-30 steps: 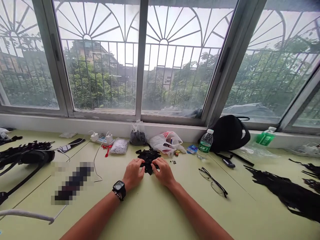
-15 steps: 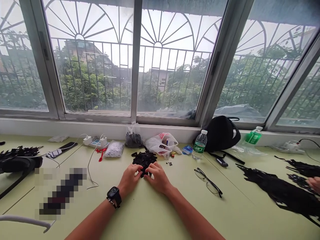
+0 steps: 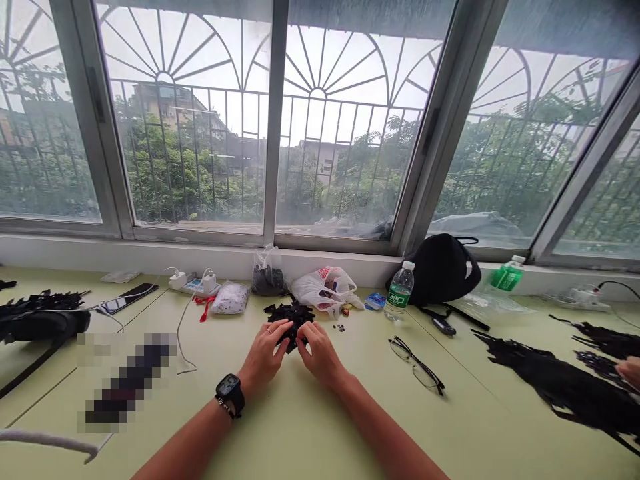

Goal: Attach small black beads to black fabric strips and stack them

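Note:
A heap of small black pieces (image 3: 289,312), perhaps fabric strips, lies on the table in front of me. My left hand (image 3: 267,352) reaches its near left side, with thumb and index finger apart and black pieces showing between them. On its near right side, my right hand (image 3: 321,353) has bent fingers drawn together at the black pieces. What those fingertips hold is too small and dark to make out. Several tiny dark parts (image 3: 340,327) are scattered right of the heap. A black watch (image 3: 229,385) sits on my left wrist.
Behind the heap are a bag of dark pieces (image 3: 269,277), a white plastic bag (image 3: 325,290) and a packet (image 3: 231,298). Rightward are a water bottle (image 3: 399,293), glasses (image 3: 417,365), a black cap (image 3: 440,270) and black strips (image 3: 555,380). Another person's hand (image 3: 630,370) shows at right. A phone (image 3: 133,298) lies left.
My left thumb and index finger have spread apart, and the left hand has shifted slightly right. My right hand stays at the heap with its fingers slightly shifted. The view has moved slightly.

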### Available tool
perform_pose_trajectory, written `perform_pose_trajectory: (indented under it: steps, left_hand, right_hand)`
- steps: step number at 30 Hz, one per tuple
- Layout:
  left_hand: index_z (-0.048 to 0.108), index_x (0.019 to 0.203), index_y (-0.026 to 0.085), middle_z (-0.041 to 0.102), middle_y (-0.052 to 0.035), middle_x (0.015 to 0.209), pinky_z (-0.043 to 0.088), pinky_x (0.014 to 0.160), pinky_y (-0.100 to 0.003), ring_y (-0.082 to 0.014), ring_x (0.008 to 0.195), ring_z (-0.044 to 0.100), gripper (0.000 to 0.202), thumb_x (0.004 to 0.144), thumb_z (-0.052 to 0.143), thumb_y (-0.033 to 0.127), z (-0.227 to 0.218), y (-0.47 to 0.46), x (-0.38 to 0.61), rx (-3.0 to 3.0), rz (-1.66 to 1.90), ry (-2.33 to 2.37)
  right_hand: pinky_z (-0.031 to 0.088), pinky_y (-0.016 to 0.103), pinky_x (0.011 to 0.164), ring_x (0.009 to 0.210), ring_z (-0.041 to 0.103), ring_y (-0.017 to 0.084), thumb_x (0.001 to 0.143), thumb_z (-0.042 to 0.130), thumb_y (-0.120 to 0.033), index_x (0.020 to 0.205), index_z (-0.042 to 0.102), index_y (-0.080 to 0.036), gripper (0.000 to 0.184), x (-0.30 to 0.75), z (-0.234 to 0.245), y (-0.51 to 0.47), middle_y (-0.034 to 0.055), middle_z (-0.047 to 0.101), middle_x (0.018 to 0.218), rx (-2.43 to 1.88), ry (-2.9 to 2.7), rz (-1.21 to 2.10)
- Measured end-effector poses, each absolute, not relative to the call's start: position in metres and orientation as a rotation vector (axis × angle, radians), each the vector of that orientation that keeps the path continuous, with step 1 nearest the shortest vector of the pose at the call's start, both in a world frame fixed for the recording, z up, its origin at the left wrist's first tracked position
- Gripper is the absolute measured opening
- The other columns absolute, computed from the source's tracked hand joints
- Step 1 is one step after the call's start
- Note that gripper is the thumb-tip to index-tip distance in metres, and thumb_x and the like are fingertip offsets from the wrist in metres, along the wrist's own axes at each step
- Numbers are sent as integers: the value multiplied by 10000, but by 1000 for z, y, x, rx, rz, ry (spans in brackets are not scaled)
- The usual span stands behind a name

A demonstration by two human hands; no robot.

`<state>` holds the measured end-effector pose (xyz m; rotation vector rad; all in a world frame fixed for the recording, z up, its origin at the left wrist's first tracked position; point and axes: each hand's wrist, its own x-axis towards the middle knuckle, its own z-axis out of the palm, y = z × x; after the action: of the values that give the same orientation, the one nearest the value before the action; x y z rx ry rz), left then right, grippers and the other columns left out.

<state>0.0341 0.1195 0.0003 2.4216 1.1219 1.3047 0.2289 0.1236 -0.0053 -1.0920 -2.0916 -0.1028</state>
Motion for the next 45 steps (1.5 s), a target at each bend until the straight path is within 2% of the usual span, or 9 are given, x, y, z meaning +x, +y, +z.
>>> perform_pose_trajectory:
  steps: [2,5,8,12,18,28,36,45]
  left_hand:
    - [678,1237,289,666,-33,1347,463,1070,-406,-225,1225,567,297,993,536,199,3,115,35,2439,1261,1062]
    - [730,1000,261,752,-29,1103,483,984,-387,-225,1081,604,180,991,554,222,6,111,34,2419,1229,1065]
    - [732,935,250,758,-27,930,484,909,-375,-232,974,610,134,973,606,280,7,109,33,2375,1231,1126]
    - [730,877,247,755,-31,908,485,832,-346,-231,921,617,149,955,632,329,7,108,34,2338,1218,1166]
    - [734,856,237,738,-37,846,462,710,-312,-208,800,623,227,972,567,339,5,106,37,2271,1223,1328]
    - [773,831,230,757,-35,814,450,692,-289,-188,734,633,255,934,549,293,8,98,43,2241,1160,1308]
    - [764,801,228,754,-12,760,416,633,-252,-159,656,610,261,916,547,316,8,98,42,2180,1126,1328]
    - [782,818,216,768,-8,761,428,618,-239,-155,654,623,281,909,553,350,2,100,44,2103,1124,1249]
  right_hand:
    - [418,312,777,832,545,206,916,505,-96,867,532,-217,133,227,-2,118,32,618,877,-1047,-2136,-65]
    - [415,300,761,829,546,198,902,496,-86,877,519,-218,137,226,1,112,28,612,885,-1011,-2174,-17]
    - [408,300,759,827,545,196,909,493,-96,878,502,-219,127,228,5,110,30,608,890,-1020,-2156,-6]
    - [389,299,738,802,539,195,915,488,-115,871,498,-221,115,232,10,110,29,602,873,-1062,-2145,-64]
    - [338,315,710,771,525,203,870,534,-160,855,532,-213,55,219,9,100,41,596,834,-1185,-2168,-323]
    - [286,306,620,711,554,181,969,487,-162,849,575,-201,154,212,-2,98,44,627,808,-1219,-2251,-338]
    - [282,317,602,692,557,196,956,518,-156,836,591,-191,145,211,-2,97,62,631,791,-1228,-2297,-433]
    - [282,309,592,688,576,193,945,541,-171,846,601,-186,117,214,0,97,70,659,812,-1265,-2368,-428]
